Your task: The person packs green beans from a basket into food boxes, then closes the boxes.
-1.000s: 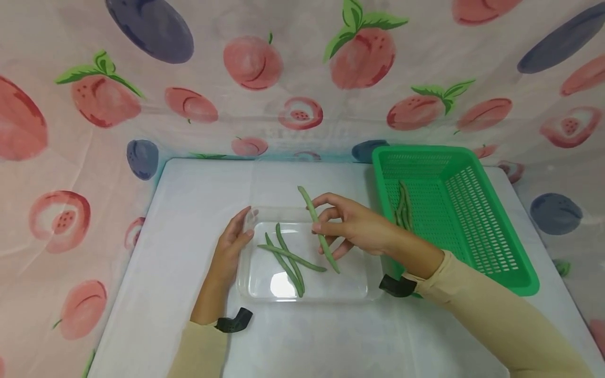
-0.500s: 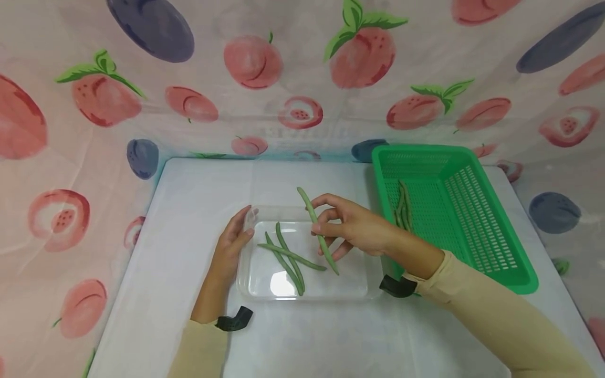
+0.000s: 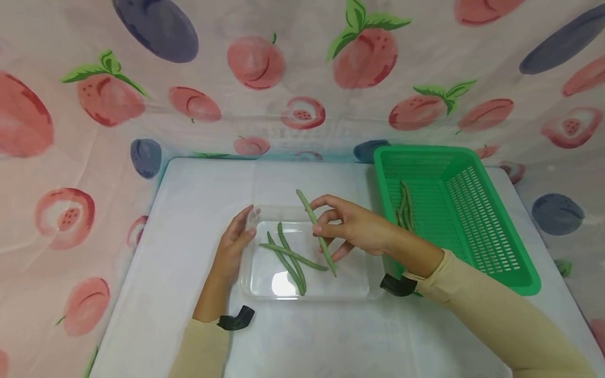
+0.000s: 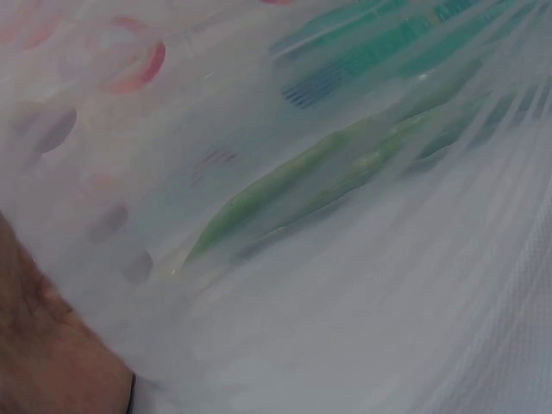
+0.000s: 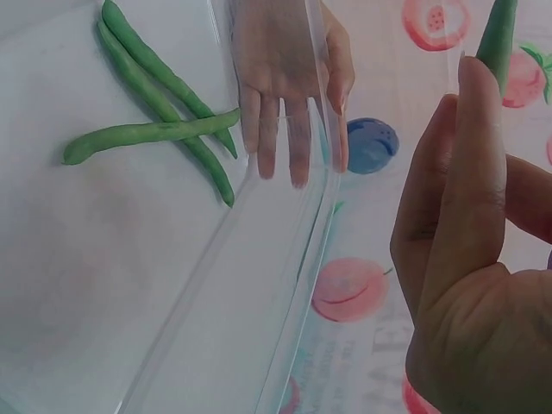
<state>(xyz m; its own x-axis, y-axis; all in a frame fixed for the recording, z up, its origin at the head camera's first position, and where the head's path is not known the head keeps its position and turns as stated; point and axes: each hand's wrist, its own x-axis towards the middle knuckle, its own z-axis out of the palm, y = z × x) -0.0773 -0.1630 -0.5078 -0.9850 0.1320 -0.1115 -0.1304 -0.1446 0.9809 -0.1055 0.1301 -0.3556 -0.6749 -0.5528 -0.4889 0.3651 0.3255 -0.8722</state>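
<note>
My right hand [image 3: 347,226] pinches a long green bean [image 3: 315,231] between thumb and fingers, holding it slanted over a clear plastic tray [image 3: 359,286]. In the right wrist view the bean [image 5: 498,34] pokes up behind my fingers [image 5: 470,190]. Three green beans [image 3: 288,255] lie crossed inside the tray, also seen in the right wrist view as beans [image 5: 155,112]. My left hand [image 3: 233,244] rests against the tray's left wall with straight fingers. The left wrist view shows blurred beans [image 4: 345,172] through the clear wall.
A green slotted basket [image 3: 491,252] stands right of the tray with two beans [image 3: 403,206] in it. Everything sits on a white table [image 3: 189,199]. A fruit-printed cloth [image 3: 283,79] hangs behind and at both sides.
The held bean has dipped slightly lower toward the tray. The left hand has stayed in place.
</note>
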